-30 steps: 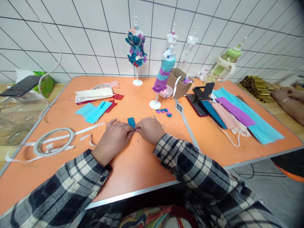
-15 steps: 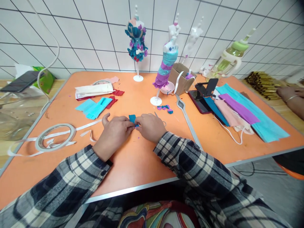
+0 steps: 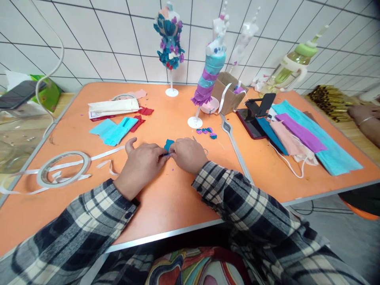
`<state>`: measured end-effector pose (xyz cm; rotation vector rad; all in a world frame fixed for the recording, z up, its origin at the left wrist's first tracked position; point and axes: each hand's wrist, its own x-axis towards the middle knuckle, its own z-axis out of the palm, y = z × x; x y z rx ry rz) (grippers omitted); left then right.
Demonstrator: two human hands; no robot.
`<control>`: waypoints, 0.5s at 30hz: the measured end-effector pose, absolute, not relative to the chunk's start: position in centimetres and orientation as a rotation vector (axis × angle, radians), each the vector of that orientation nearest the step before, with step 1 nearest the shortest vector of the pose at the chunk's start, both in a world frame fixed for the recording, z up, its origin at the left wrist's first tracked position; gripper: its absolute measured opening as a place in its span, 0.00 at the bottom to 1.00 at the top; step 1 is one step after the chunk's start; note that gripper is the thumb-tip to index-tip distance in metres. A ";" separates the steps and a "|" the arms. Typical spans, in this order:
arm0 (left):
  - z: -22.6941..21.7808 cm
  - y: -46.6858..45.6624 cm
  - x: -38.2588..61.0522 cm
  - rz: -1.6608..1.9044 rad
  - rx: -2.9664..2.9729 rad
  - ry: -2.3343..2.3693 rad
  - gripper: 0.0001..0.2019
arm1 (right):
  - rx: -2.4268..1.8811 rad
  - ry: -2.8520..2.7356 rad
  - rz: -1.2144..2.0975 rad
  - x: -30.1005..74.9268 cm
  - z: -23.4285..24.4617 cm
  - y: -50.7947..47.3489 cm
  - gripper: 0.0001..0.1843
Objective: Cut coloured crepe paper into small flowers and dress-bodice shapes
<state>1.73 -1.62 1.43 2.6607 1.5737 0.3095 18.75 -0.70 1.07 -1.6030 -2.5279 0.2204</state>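
My left hand [image 3: 141,162] and my right hand [image 3: 187,154] meet at the middle of the orange table [image 3: 166,202]. Between their fingertips they pinch a small teal piece of crepe paper [image 3: 169,145], which sticks up just above the knuckles. Both hands rest on the tabletop with fingers curled. Behind my right hand lies a metal tool [image 3: 199,145], mostly hidden. A few small purple and teal paper bits [image 3: 206,132] lie just beyond it, near the base of a mannequin stand wrapped in blue and purple paper [image 3: 208,77].
A roll of white tape [image 3: 62,173] with loose strips lies at left. Light blue and red paper [image 3: 117,130] sits behind my left hand. Crepe sheets [image 3: 305,140], a phone on a stand [image 3: 255,114], a cardboard box [image 3: 228,97] and a bottle [image 3: 289,67] stand right. Another person's arm [image 3: 366,122] rests far right.
My hands stay pinched together on the teal piece, which has turned slightly. My left thumb has lifted away from the fingers. The view has tilted down a little.
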 end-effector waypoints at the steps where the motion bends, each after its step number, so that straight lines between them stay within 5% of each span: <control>1: 1.5 -1.6 1.7 0.304 2.683 1.569 0.12 | -1.603 -2.526 0.218 18.7 1.1 -0.8 0.11; 15: 1.2 -0.9 0.9 0.267 2.834 1.380 0.11 | -1.486 -2.519 0.217 19.0 0.3 -0.8 0.12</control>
